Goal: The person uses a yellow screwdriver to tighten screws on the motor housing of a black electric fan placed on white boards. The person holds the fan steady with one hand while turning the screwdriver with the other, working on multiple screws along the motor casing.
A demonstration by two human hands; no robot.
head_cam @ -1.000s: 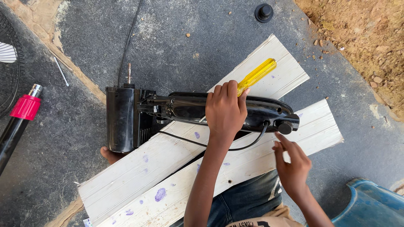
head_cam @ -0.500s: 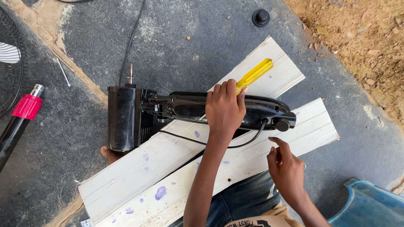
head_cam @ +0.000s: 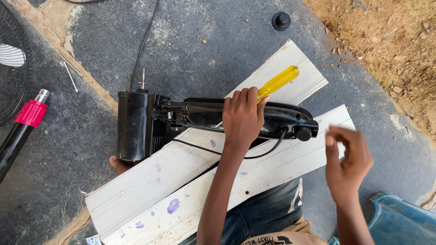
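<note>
A black fan motor unit (head_cam: 136, 124) with a long black arm (head_cam: 286, 119) lies across two white planks (head_cam: 181, 181). My left hand (head_cam: 243, 119) is curled over the middle of that arm and grips it. A yellow screwdriver handle (head_cam: 278, 81) sticks out just past its fingertips. The arm ends in a round black knob (head_cam: 303, 133). My right hand (head_cam: 347, 159) hovers to the right of the knob, off the planks' end, without touching it. It is blurred, with thumb and fingers close together, and I cannot see whether it holds anything.
A black cable (head_cam: 144, 43) runs up from the motor. A black rod with a red collar (head_cam: 28, 115) and a fan grille (head_cam: 11, 54) lie at the left. A black cap (head_cam: 281, 20) sits at the top, loose dirt (head_cam: 390, 41) at the upper right, a blue plastic thing (head_cam: 399, 220) at the lower right.
My right hand has drawn away from the knob, to the right and slightly down, and is now blurred. My left hand and the motor unit have stayed in place.
</note>
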